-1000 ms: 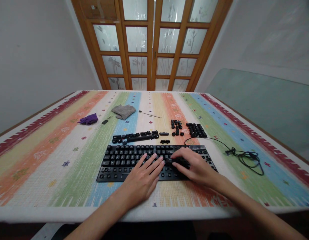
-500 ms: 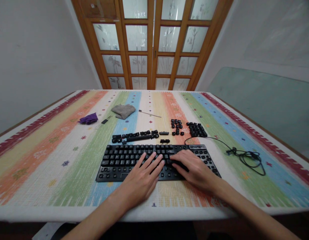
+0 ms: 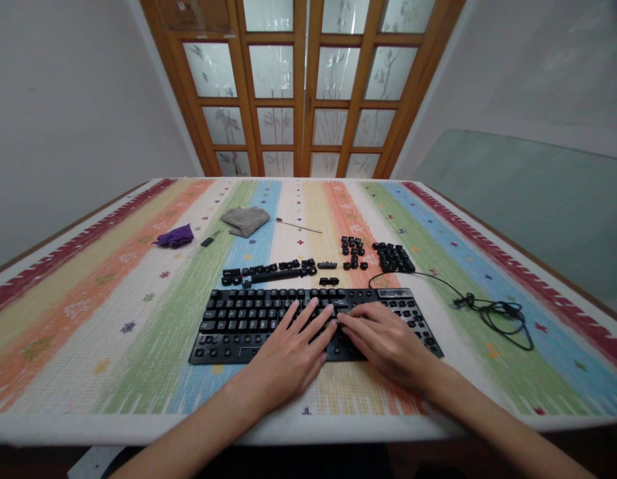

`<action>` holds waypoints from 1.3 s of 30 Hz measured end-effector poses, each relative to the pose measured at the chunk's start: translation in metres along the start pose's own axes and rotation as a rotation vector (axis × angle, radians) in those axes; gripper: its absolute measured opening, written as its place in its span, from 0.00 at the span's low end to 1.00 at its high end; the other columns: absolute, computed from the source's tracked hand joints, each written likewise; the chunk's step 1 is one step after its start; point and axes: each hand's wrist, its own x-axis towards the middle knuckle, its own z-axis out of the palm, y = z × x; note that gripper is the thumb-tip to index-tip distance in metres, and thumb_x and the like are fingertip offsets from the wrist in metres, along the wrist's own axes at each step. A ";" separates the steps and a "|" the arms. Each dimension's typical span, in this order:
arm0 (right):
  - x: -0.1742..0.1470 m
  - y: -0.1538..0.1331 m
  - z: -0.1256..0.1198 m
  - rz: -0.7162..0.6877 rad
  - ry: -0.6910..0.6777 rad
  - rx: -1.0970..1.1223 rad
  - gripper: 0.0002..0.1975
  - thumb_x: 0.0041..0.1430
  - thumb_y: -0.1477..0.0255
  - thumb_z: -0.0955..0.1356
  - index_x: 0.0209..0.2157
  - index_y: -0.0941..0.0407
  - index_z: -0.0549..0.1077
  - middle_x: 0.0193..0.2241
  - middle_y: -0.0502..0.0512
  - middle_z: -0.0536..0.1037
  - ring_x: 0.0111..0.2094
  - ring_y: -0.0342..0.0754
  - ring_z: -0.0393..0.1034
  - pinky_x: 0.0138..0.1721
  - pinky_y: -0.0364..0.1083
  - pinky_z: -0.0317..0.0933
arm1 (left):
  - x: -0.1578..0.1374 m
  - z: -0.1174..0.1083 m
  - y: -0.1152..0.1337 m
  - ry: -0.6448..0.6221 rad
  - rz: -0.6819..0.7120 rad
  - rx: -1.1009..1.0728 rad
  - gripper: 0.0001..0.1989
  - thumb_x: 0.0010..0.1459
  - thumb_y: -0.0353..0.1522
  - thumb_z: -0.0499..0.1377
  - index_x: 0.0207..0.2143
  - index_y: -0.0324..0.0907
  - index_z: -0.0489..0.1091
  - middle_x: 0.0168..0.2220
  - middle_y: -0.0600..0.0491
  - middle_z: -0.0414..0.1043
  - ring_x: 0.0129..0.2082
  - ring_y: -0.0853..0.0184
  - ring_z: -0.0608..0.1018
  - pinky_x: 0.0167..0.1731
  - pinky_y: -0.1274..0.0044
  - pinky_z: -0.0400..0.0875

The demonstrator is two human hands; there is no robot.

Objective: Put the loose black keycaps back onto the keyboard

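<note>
A black keyboard [image 3: 238, 324] lies near the table's front edge, with keycaps over its upper left and bare key mounts in the bottom row and on the right. My left hand [image 3: 293, 352] rests open on its middle, fingers spread across the keys. Right beside those fingertips, my right hand [image 3: 388, 342] has thumb and fingers pinched together against the keys; whatever is between them is hidden. Behind the keyboard lie loose keycaps [image 3: 265, 269], including a long space bar [image 3: 272, 277]. More loose keycaps [image 3: 394, 258] are grouped at the back right.
The keyboard's cable [image 3: 502, 316] is coiled on the right. Further back on the striped tablecloth [image 3: 153, 346] are a grey cloth [image 3: 245, 221], a purple cloth [image 3: 176, 236], a small black-handled tool [image 3: 207, 241] and a thin brush-like stick [image 3: 301, 226]. Glazed wooden doors [image 3: 305, 100] stand beyond.
My left hand has slid slightly right over the keys. My right thumb has come up against its fingers, so the gap between them has closed.
</note>
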 end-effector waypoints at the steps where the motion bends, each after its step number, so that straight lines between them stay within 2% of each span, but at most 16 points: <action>1: -0.001 -0.002 0.001 -0.034 0.009 -0.033 0.11 0.66 0.80 0.63 0.46 0.67 0.75 0.35 0.63 0.80 0.40 0.54 0.74 0.40 0.52 0.71 | 0.001 0.000 0.000 -0.003 -0.003 -0.001 0.24 0.71 0.37 0.49 0.66 0.40 0.56 0.70 0.49 0.52 0.69 0.52 0.56 0.66 0.58 0.51; 6: -0.004 -0.020 0.006 -0.142 -0.013 -0.241 0.14 0.63 0.82 0.63 0.47 0.74 0.74 0.47 0.76 0.78 0.52 0.61 0.73 0.48 0.54 0.74 | 0.003 0.001 0.003 0.011 0.009 -0.023 0.24 0.70 0.39 0.52 0.64 0.39 0.59 0.68 0.47 0.55 0.69 0.53 0.55 0.66 0.59 0.53; 9: -0.005 -0.028 0.007 -0.148 -0.039 -0.315 0.17 0.62 0.82 0.63 0.49 0.77 0.73 0.49 0.80 0.76 0.54 0.63 0.72 0.51 0.55 0.73 | 0.004 0.001 0.004 0.020 0.017 -0.040 0.24 0.69 0.39 0.53 0.63 0.37 0.59 0.67 0.44 0.57 0.69 0.53 0.55 0.66 0.59 0.53; 14: -0.001 -0.030 0.007 -0.131 -0.064 -0.304 0.17 0.62 0.81 0.62 0.49 0.77 0.73 0.49 0.82 0.76 0.53 0.64 0.73 0.50 0.55 0.74 | 0.004 0.001 0.002 0.009 0.009 -0.058 0.24 0.69 0.39 0.53 0.63 0.39 0.60 0.66 0.45 0.59 0.70 0.54 0.55 0.66 0.59 0.53; 20: 0.006 -0.029 0.006 -0.114 -0.020 -0.273 0.16 0.63 0.82 0.61 0.45 0.74 0.76 0.45 0.77 0.79 0.48 0.60 0.76 0.48 0.53 0.76 | 0.003 0.002 0.000 -0.009 -0.008 -0.076 0.25 0.69 0.40 0.53 0.64 0.39 0.59 0.67 0.46 0.58 0.70 0.52 0.54 0.66 0.58 0.54; 27: 0.000 -0.028 0.009 -0.128 -0.083 -0.211 0.18 0.61 0.83 0.60 0.49 0.74 0.74 0.48 0.79 0.77 0.52 0.61 0.73 0.50 0.55 0.74 | 0.002 0.006 0.003 0.007 -0.001 -0.064 0.27 0.69 0.43 0.53 0.64 0.39 0.59 0.67 0.44 0.57 0.69 0.51 0.55 0.65 0.57 0.54; 30: -0.001 -0.027 0.009 -0.122 -0.040 -0.176 0.18 0.62 0.82 0.60 0.49 0.73 0.74 0.47 0.77 0.78 0.52 0.60 0.73 0.49 0.54 0.74 | 0.001 0.007 0.004 0.015 0.004 -0.043 0.28 0.68 0.45 0.53 0.64 0.37 0.59 0.68 0.43 0.55 0.69 0.49 0.55 0.65 0.57 0.53; 35: 0.011 -0.015 -0.002 0.012 0.058 -0.038 0.11 0.65 0.79 0.63 0.40 0.62 0.77 0.37 0.63 0.83 0.43 0.53 0.77 0.44 0.53 0.72 | -0.004 -0.001 0.001 0.023 0.030 -0.045 0.29 0.69 0.46 0.50 0.64 0.38 0.58 0.68 0.45 0.56 0.68 0.51 0.57 0.65 0.58 0.54; 39: 0.031 0.015 -0.009 0.146 0.081 -0.011 0.08 0.66 0.75 0.65 0.38 0.59 0.77 0.32 0.58 0.81 0.35 0.50 0.75 0.38 0.50 0.68 | -0.012 -0.013 -0.005 0.043 0.031 -0.043 0.25 0.70 0.44 0.49 0.62 0.39 0.61 0.68 0.46 0.57 0.68 0.51 0.57 0.65 0.57 0.55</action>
